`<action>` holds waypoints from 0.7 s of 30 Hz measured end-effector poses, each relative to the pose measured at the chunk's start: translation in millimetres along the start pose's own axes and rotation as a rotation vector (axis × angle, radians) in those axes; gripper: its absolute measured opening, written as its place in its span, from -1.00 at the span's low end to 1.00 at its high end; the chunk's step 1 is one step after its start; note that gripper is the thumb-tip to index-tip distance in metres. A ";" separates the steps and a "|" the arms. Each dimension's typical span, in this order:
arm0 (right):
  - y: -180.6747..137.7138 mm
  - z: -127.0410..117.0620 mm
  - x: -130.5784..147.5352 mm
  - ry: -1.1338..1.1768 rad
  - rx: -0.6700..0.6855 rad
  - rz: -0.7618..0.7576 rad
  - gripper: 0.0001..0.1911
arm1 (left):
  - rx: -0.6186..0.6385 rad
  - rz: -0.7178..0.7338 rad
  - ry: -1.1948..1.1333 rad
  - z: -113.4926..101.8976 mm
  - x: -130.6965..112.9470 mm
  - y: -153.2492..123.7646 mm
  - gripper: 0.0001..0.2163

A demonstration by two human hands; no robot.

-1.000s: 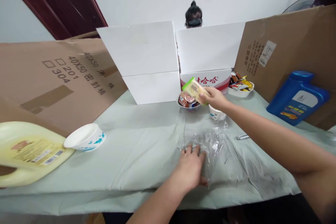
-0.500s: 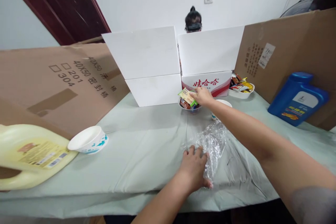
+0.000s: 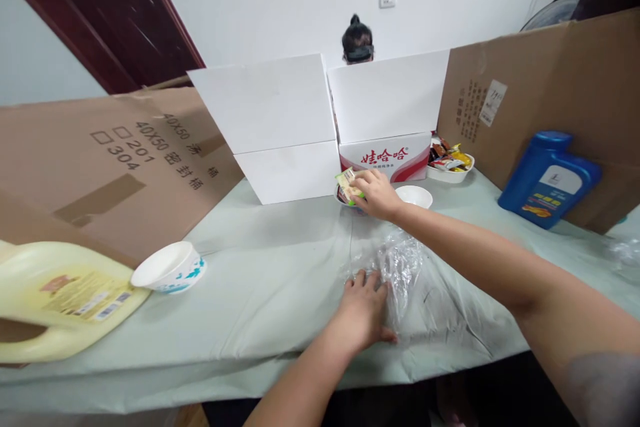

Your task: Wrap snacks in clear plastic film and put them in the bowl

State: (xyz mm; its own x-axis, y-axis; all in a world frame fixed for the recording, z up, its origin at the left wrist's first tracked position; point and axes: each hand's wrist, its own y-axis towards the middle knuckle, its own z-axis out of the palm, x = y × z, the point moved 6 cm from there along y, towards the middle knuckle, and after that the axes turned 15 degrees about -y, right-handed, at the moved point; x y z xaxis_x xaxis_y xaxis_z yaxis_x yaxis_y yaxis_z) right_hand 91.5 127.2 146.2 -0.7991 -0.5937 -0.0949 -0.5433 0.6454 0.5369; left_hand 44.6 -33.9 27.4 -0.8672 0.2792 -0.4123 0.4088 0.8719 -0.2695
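My left hand (image 3: 363, 313) lies on the near part of the table with its fingers spread, at the edge of a crumpled clear plastic bag (image 3: 403, 267). Farther off, my right hand (image 3: 376, 193) reaches over a small bowl (image 3: 350, 208) of snacks. Its fingers are closed on a green and cream snack packet (image 3: 349, 181) on top. The hand covers part of the bowl and of the packet. Just right of that hand stands a white paper bowl (image 3: 416, 196), partly behind my forearm.
White boxes (image 3: 290, 170) form a barrier at the back, a person's head (image 3: 357, 40) behind them. Cardboard walls flank the table (image 3: 250, 293). At right are a snack dish (image 3: 453, 175) and a blue jug (image 3: 547, 180); at left, a yellow jug (image 3: 70, 293) and a paper bowl (image 3: 170, 268).
The view has shifted slightly. My right hand has moved a little farther over the bowl and covers more of the packet. My left hand stays on the plastic.
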 end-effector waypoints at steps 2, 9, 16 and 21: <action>-28.9 -1.9 17.8 0.155 0.047 -0.199 -0.70 | -0.031 0.032 -0.017 -3.5 -1.4 -2.6 -0.14; -161.5 15.2 11.7 0.315 0.519 -0.441 -0.44 | 0.004 0.058 -0.197 -19.4 25.2 -11.8 -0.24; -199.2 -15.4 -29.2 0.296 0.468 -0.263 -0.93 | -0.247 -0.036 -0.344 -44.3 69.4 2.8 -0.56; -209.4 -30.9 -20.3 0.439 0.471 -0.311 -0.94 | -0.431 -0.136 -0.201 -47.9 58.3 9.0 -0.71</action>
State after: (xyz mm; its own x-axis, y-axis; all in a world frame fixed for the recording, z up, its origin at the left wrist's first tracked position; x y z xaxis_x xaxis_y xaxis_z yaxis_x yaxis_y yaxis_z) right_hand 229.4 -10.7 61.7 -0.4656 -0.8586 0.2144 -0.8617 0.4951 0.1113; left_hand -16.0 9.4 42.6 -0.8153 0.1050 -0.5695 0.1038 0.9940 0.0347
